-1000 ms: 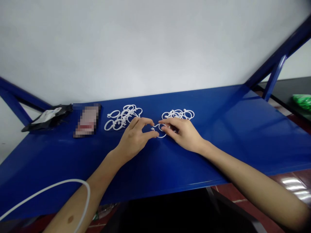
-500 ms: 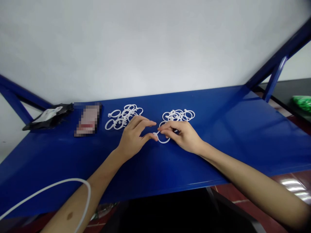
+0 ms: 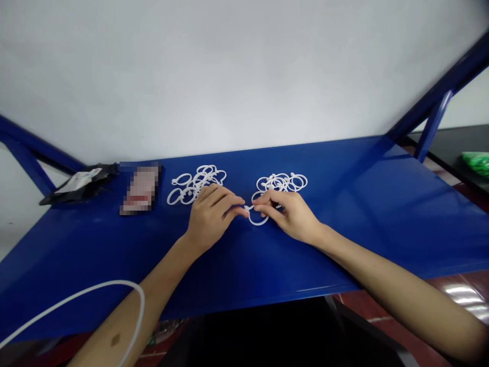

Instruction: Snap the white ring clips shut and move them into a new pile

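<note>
Head view: the white ring (image 3: 258, 224) is lying flat on the blue shelf (image 3: 382, 214) between the two hands, its clasp end pointing left. The left hand (image 3: 209, 220) is pinching that clasp with thumb and forefinger, and the right hand (image 3: 292, 215) is pinching the opposite rim. The left ring pile (image 3: 193, 182) and the right ring pile (image 3: 283, 181) are sitting just behind.

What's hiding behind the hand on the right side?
A heap of white rings lies on the blue shelf just behind the right hand, which pinches a single ring. Its fingers cover the heap's near edge, so the count is hidden.
</note>
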`<action>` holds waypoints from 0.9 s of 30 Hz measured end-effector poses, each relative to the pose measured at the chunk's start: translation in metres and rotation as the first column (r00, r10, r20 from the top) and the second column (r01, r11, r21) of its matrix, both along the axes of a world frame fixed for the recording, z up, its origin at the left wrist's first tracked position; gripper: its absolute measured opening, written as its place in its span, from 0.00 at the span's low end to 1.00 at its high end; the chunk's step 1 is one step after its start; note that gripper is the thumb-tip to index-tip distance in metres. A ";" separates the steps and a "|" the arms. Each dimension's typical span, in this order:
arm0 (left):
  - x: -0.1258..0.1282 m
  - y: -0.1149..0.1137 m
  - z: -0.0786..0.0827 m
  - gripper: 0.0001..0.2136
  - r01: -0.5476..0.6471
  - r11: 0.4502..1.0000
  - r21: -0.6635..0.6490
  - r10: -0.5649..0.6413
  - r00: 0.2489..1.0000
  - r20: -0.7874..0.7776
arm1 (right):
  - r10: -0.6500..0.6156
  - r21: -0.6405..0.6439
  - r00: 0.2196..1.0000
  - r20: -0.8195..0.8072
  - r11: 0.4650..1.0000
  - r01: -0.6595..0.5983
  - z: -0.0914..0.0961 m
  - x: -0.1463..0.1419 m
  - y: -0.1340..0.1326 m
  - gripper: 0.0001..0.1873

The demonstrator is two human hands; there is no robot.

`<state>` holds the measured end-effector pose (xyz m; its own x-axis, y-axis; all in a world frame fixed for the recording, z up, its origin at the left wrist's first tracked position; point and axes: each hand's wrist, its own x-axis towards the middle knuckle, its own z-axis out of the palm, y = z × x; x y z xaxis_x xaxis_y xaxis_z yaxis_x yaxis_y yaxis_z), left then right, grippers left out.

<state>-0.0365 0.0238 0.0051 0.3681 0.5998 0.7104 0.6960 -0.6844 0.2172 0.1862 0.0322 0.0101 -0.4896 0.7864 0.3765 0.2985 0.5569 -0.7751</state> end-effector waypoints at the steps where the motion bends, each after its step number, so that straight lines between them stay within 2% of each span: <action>1: 0.000 0.000 0.000 0.06 -0.001 1.000 0.012 0.001 1.000 -0.004 | 0.003 0.001 1.000 -0.002 1.000 -0.003 0.000 0.000 0.000 0.07; 7: 0.000 0.001 0.000 0.07 -0.002 1.000 -0.016 0.001 1.000 -0.022 | 0.043 0.071 0.999 0.012 0.997 -0.044 0.001 0.002 -0.002 0.08; 10: 0.000 0.000 0.000 0.07 -0.015 1.000 0.014 0.016 0.998 -0.059 | 0.071 0.098 0.997 0.033 0.992 -0.074 0.000 0.003 -0.003 0.08; 15: 0.004 -0.003 -0.001 0.05 0.049 0.997 0.060 -0.045 0.996 -0.076 | 0.134 0.120 0.984 0.119 0.982 -0.148 -0.004 0.003 -0.002 0.10; 18: 0.004 0.000 0.001 0.04 0.036 0.997 0.067 -0.030 0.995 -0.098 | 0.099 0.137 0.990 0.103 0.984 -0.113 -0.003 0.003 -0.001 0.09; 22: -0.014 0.011 0.008 0.05 -0.126 0.992 0.009 0.126 0.985 -0.116 | -0.038 0.227 0.993 0.112 0.974 0.012 0.000 0.004 0.002 0.06; 25: -0.038 0.025 0.007 0.09 -0.313 0.950 -0.010 0.311 0.946 -0.089 | -0.146 0.320 0.979 0.141 0.943 0.095 0.000 0.009 0.009 0.07; 27: -0.051 0.033 0.002 0.10 -0.374 0.927 -0.026 0.369 0.923 -0.111 | -0.224 0.367 0.962 0.157 0.918 0.154 -0.001 0.013 0.014 0.07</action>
<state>-0.0879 0.0564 0.0075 0.1822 0.7382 0.6495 0.9184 -0.3637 0.1558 0.1989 0.0462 0.0094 -0.4348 0.7078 0.5568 0.5482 0.6985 -0.4599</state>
